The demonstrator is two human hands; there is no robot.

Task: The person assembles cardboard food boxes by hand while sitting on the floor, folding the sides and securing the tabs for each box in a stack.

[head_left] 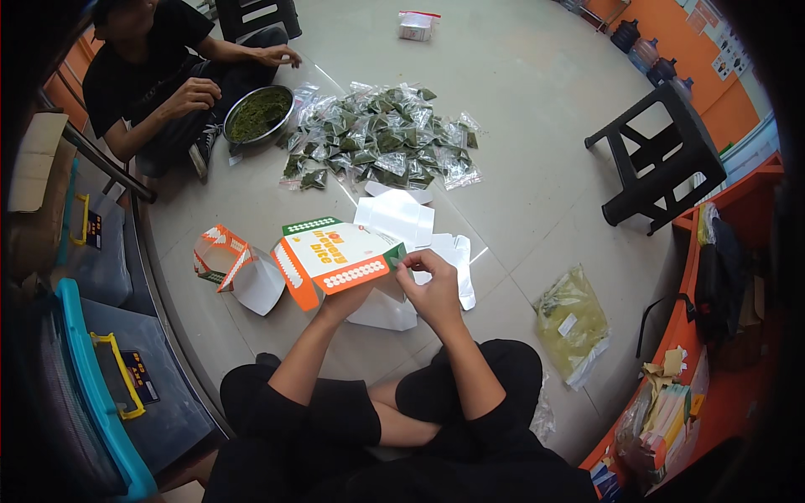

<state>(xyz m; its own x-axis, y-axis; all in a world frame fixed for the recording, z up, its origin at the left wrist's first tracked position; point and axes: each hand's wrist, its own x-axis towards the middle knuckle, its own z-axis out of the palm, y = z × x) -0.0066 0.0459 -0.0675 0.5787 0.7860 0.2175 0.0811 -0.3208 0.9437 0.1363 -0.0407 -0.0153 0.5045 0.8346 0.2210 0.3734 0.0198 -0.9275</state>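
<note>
Carton (356,243): prob. light, stiff, crease-prone; hold by edges. R hand (429,287) pinches green flap (394,254); L hand (350,300) under carton, fingers hidden, grip unclear.

The left hand (345,304) is mostly hidden under the white, orange and green box (335,254). The top edge cuts off part of the other person (138,88) and a black stool (262,17). The wall posters (733,57) are too small to read.
</note>
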